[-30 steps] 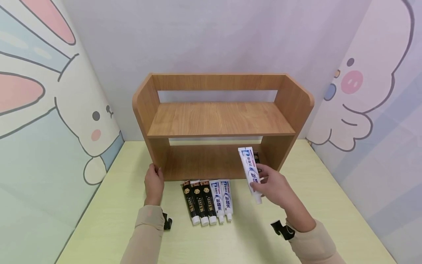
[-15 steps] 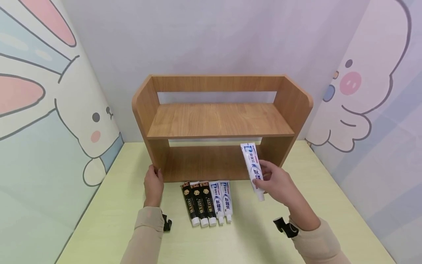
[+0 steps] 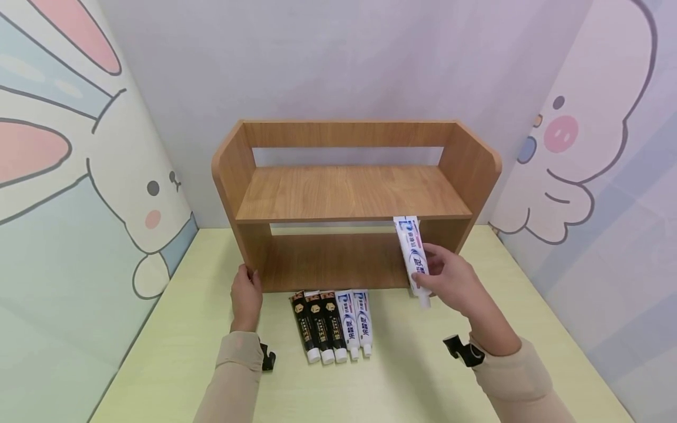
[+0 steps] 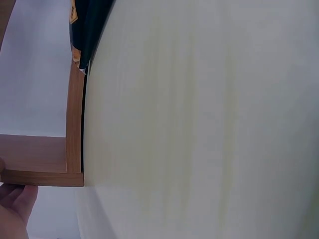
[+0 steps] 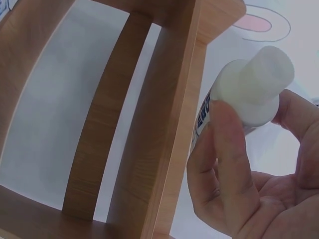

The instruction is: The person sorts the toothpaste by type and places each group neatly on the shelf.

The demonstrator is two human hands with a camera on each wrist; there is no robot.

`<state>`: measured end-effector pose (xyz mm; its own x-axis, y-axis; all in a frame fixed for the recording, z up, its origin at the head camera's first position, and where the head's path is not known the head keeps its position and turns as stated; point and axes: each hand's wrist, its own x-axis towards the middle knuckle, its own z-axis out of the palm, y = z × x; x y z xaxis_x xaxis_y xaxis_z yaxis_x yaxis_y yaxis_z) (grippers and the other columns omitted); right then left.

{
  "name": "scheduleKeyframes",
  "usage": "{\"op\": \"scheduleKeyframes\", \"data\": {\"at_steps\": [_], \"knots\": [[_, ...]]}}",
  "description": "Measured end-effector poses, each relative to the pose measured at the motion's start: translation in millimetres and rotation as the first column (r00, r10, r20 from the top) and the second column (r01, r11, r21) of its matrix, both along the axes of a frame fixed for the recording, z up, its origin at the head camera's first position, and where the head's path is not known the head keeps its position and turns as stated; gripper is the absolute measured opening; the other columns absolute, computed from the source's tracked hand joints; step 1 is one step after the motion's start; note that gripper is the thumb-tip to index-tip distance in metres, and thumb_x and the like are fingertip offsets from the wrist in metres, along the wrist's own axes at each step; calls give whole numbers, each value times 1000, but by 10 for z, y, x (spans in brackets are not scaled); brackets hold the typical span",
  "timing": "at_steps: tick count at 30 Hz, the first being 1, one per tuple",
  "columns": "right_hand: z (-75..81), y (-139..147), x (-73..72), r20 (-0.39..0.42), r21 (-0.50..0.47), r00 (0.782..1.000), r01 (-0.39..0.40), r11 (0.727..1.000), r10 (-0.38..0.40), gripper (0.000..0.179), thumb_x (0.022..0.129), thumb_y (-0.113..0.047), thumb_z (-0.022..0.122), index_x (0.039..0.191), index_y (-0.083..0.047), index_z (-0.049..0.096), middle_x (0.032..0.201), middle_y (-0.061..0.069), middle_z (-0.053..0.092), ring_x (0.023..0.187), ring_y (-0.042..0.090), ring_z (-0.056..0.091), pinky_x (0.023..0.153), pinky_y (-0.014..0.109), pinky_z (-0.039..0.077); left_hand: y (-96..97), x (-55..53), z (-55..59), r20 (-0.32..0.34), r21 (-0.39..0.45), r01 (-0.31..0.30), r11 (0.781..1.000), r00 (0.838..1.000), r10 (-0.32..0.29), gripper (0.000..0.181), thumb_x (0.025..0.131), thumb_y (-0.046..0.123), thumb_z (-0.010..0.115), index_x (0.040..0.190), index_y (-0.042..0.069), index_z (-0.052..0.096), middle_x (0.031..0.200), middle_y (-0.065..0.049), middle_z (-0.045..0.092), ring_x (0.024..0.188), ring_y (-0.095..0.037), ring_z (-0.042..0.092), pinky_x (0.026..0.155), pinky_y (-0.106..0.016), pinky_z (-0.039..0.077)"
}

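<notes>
In the head view, a white-and-blue toothpaste tube (image 3: 411, 252) is held by my right hand (image 3: 449, 279), pinched near its cap end. It tilts slightly, cap down, before the right part of the wooden shelf (image 3: 354, 217), its top end overlapping the upper board's front edge. The right wrist view shows its white cap (image 5: 266, 74) pointing toward the camera, with thumb and fingers around the tube. My left hand (image 3: 246, 299) grips the lower front edge of the shelf's left side panel; in the left wrist view its fingers (image 4: 20, 209) lie against that panel.
On the table (image 3: 174, 352), in front of the shelf, several toothpaste tubes lie side by side. Black tubes (image 3: 319, 326) are on the left and two white ones (image 3: 355, 323) on the right. Walls with cartoon animals (image 3: 153, 188) stand on both sides.
My right hand has raised the white toothpaste tube and carried it a little to the right. My left hand keeps its grip on the shelf, and the tubes on the table have not moved.
</notes>
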<state>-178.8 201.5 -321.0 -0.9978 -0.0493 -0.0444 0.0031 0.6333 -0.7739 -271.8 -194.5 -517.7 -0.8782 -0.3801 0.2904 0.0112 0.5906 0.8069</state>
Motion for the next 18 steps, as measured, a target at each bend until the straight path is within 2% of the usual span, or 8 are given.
{"op": "scheduleKeyframes", "data": {"at_steps": [18], "knots": [[221, 121, -197, -19, 12, 1000, -13, 1000, 13, 68, 91, -12, 67, 147, 4, 33, 120, 27, 56, 96, 34, 58, 66, 39, 56, -15, -15, -27, -12, -8, 9, 1000, 1000, -9, 23, 103, 13, 49, 119, -4, 47, 112, -25, 57, 99, -40, 58, 80, -53, 50]]}}
